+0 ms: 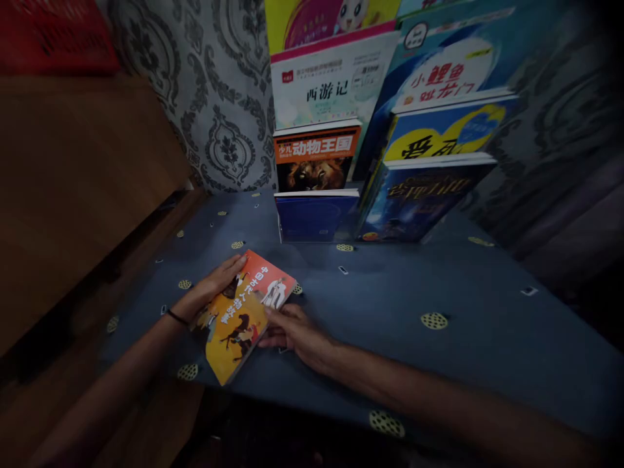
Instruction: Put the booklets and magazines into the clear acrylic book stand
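Note:
Between my two hands is an orange and yellow paperback book (248,305), its illustrated cover facing up and its body slanted over the front left of the table. My left hand (219,279) grips the book's upper left edge, with a dark band round the wrist. On the opposite edge my right hand (292,328) holds the book, thumb on the cover and fingers partly underneath. Whether the book's lower end touches the cloth, I cannot tell.
A blue tablecloth (390,286) with yellow pineapple-like prints covers the table. At the back, books stand upright in two stepped rows, including a dark blue book (316,218) and a lion-cover book (316,159). A brown wooden panel (82,188) rises at left.

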`<action>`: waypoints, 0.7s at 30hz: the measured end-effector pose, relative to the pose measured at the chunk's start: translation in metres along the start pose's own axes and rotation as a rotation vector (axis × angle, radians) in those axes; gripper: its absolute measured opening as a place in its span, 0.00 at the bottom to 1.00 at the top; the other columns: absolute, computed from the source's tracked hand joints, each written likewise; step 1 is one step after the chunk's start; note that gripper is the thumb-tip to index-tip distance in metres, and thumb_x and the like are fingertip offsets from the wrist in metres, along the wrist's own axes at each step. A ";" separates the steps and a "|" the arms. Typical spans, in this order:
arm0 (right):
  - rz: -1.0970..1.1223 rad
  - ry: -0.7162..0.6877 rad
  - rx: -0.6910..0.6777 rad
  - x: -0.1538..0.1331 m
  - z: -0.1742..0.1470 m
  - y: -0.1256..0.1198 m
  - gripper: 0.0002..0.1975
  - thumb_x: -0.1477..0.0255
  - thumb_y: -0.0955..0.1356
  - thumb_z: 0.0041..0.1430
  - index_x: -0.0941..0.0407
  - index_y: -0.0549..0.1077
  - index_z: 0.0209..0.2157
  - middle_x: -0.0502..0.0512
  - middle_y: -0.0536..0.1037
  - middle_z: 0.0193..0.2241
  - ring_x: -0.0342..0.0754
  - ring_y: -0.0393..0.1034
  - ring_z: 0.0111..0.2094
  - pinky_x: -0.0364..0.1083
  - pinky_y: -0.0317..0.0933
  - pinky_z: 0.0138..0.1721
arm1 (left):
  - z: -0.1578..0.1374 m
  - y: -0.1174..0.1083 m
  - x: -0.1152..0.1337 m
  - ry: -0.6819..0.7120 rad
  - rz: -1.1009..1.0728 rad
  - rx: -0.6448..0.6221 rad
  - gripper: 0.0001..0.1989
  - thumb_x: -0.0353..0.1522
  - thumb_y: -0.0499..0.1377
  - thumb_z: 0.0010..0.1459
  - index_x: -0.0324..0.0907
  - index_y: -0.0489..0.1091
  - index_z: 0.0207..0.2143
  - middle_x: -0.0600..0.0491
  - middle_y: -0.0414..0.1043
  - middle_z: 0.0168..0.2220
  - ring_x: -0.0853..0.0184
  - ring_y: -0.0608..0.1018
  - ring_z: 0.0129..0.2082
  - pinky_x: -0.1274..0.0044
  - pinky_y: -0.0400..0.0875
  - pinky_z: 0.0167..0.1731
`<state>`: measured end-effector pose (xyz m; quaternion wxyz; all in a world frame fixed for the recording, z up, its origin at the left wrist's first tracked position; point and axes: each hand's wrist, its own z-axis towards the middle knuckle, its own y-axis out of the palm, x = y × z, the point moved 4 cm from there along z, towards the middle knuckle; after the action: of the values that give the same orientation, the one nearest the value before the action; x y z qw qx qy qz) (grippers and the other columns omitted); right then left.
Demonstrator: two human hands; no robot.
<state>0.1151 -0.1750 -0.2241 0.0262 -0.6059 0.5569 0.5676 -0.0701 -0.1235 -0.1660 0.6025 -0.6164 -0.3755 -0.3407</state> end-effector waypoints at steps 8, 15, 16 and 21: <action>0.028 0.360 -0.136 0.013 -0.006 0.012 0.18 0.66 0.62 0.74 0.63 0.72 0.32 0.61 0.81 0.28 0.48 0.82 0.29 0.47 0.75 0.42 | 0.029 0.013 -0.005 0.129 0.473 -0.185 0.25 0.53 0.46 0.66 0.44 0.65 0.28 0.56 0.68 0.26 0.66 0.70 0.27 0.75 0.62 0.31; -0.178 0.224 -0.396 -0.003 -0.019 -0.007 0.11 0.66 0.73 0.61 0.61 0.75 0.37 0.55 0.81 0.32 0.43 0.79 0.31 0.42 0.71 0.34 | 0.018 0.021 -0.006 0.207 0.958 -0.005 0.19 0.43 0.46 0.72 0.43 0.71 0.40 0.49 0.74 0.36 0.60 0.76 0.36 0.73 0.65 0.35; -0.260 0.147 -0.419 -0.012 -0.019 -0.011 0.12 0.65 0.72 0.62 0.60 0.75 0.38 0.55 0.81 0.32 0.42 0.78 0.30 0.41 0.70 0.31 | 0.016 0.022 -0.005 0.260 0.976 0.029 0.17 0.41 0.46 0.72 0.43 0.71 0.42 0.48 0.74 0.38 0.60 0.75 0.39 0.73 0.66 0.36; -0.769 -0.407 -0.213 -0.080 0.003 -0.039 0.10 0.71 0.65 0.68 0.58 0.77 0.43 0.57 0.82 0.35 0.46 0.77 0.35 0.45 0.69 0.36 | 0.002 0.028 -0.004 0.500 1.015 0.063 0.17 0.33 0.46 0.72 0.42 0.72 0.52 0.47 0.70 0.40 0.61 0.71 0.39 0.72 0.68 0.39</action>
<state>0.1618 -0.1072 -0.1911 0.2820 -0.6440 0.2133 0.6784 -0.0474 -0.1215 -0.1832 0.7793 -0.6021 0.1120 -0.1326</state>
